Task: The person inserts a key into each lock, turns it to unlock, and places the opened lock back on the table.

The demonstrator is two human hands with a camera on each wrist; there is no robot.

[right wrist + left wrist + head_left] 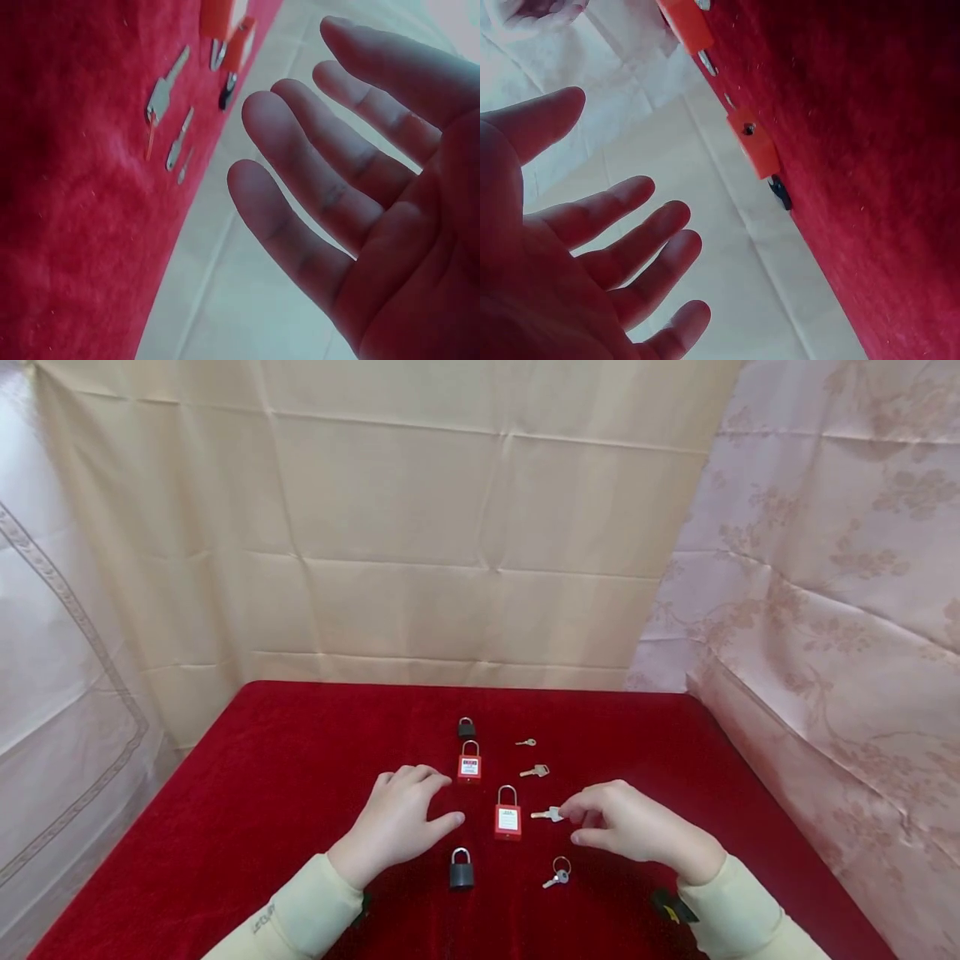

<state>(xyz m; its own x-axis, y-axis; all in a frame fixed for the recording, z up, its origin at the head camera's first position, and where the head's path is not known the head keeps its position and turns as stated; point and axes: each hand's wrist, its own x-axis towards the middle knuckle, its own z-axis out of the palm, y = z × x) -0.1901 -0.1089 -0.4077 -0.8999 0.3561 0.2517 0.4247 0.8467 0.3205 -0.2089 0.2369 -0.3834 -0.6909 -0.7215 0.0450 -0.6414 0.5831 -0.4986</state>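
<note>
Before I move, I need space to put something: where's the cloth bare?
Bare red cloth lies between the left hand and the cloth's left edge, and right of the farthest key. Crowded: the middle strip of padlocks and keys, left of the right hand.

Two black padlocks with metal shackles [467,732] [462,876] and two red padlocks with white labels [469,767] [507,821] make four. Three single flat metal keys [529,742] [537,771] [553,814] lie near one thin metal ring of small keys [561,877], too small to count. One bare left hand [401,818] and one bare right hand [628,822] make two.
</note>
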